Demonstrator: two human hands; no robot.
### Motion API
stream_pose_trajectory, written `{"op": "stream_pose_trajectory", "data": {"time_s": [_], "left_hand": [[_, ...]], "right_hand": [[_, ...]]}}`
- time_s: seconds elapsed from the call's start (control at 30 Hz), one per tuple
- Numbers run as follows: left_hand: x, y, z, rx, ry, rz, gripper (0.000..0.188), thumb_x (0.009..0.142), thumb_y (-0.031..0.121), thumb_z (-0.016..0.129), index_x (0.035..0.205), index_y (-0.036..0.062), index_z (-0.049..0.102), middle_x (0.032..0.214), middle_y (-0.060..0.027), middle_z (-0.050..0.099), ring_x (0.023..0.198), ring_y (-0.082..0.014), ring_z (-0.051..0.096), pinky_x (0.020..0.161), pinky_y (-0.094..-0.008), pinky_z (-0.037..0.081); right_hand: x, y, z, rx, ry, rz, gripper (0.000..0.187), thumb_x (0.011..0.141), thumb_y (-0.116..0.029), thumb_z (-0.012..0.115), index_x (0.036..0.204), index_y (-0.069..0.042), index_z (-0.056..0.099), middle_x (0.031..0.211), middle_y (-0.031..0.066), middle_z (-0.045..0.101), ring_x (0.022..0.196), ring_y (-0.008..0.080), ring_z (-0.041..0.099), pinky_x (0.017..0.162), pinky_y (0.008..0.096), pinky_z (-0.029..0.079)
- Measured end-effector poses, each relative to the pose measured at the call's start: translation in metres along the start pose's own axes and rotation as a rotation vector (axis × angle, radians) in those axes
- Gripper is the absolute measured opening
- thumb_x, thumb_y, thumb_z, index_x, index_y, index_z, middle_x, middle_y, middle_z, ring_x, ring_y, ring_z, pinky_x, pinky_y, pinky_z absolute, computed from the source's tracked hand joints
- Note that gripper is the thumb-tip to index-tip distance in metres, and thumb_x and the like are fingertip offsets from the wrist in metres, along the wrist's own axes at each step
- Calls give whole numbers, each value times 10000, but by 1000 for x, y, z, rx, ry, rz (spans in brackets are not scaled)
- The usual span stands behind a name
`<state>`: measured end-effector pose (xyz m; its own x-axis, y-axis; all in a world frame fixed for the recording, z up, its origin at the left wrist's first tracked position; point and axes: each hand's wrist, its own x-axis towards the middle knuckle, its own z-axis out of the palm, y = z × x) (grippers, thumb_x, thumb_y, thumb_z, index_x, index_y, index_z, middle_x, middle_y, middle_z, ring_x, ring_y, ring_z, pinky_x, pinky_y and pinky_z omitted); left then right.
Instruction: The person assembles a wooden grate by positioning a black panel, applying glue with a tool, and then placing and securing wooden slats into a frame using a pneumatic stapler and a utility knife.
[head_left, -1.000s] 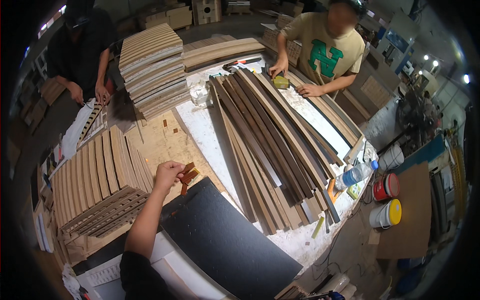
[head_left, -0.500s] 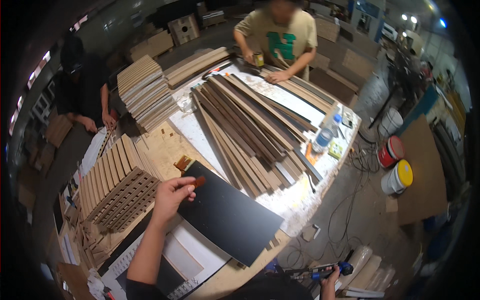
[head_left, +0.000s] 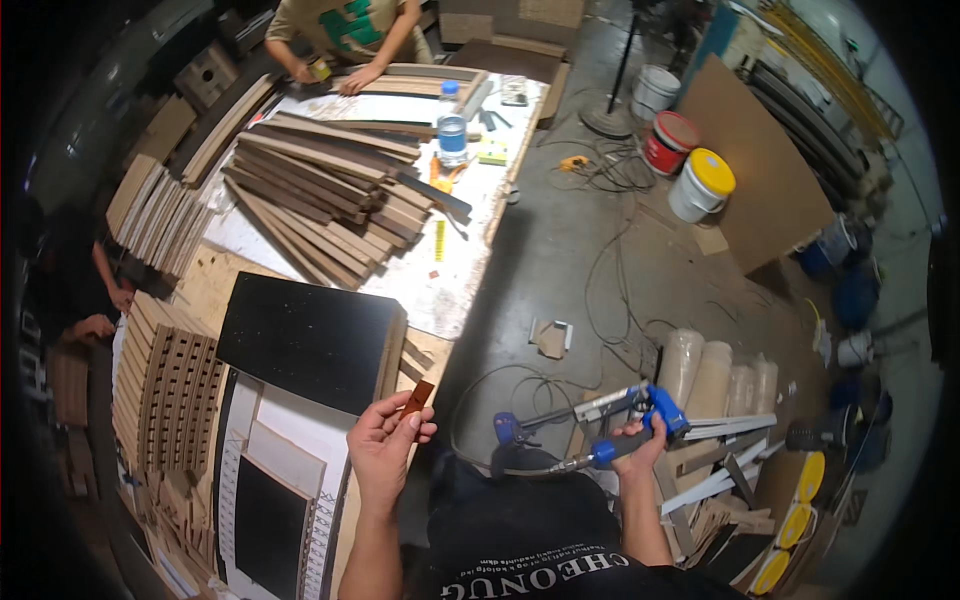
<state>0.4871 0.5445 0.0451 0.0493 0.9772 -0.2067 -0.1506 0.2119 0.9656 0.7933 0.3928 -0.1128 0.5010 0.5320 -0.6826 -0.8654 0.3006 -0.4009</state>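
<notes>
My left hand (head_left: 385,450) is closed, pinching a short coppery-brown strip (head_left: 419,397), apparently a stick of staples, between thumb and fingers. It is raised in front of the near corner of a thick black-topped panel (head_left: 305,338). At the lower right, my right hand (head_left: 640,447) grips a blue and grey pneumatic staple gun (head_left: 662,408) by its handle. The gun's long magazine (head_left: 590,408) points left, and an air hose (head_left: 535,470) joins it at a blue fitting. The strip and the gun are apart.
Brown wooden slats (head_left: 310,170) lie fanned on the white tabletop (head_left: 440,300), near a water bottle (head_left: 452,135). Slotted wooden pieces (head_left: 180,400) are stacked at left. A co-worker (head_left: 350,35) works across the table. Buckets (head_left: 700,187), cables (head_left: 620,260) and wrapped rolls (head_left: 682,365) occupy the right.
My view has swung right and down. My left hand, still holding the strip, has come back from over the black panel toward my body. The staple gun has come more fully into view.
</notes>
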Motion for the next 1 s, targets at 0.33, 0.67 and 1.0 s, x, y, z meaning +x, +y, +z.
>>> {"op": "stream_pose_trajectory", "data": {"time_s": [0.33,0.67,1.0], "left_hand": [[-34,3,-37,-105,-84,-148,313,830,65,617,1105,-63,539,844,-172,662,662,-174,652,586,-257,544],[-53,11,-55,-52,-117,-100,128,853,76,597,917,-29,561,824,-157,668,676,-176,656,606,-260,536],[-63,18,17,311,-290,258,61,763,16,698,813,-15,684,692,-53,637,635,-82,561,600,-213,442]], "right_hand": [[-90,27,25,-67,-338,-128,416,812,-556,572,831,-140,578,578,-37,460,530,106,462,521,244,430],[-121,102,39,-94,-488,177,418,777,-564,603,733,-150,564,616,-21,489,580,121,470,566,248,398],[-124,121,54,-60,-629,294,392,780,-467,640,787,-77,598,676,49,516,668,204,516,681,354,449]]}}
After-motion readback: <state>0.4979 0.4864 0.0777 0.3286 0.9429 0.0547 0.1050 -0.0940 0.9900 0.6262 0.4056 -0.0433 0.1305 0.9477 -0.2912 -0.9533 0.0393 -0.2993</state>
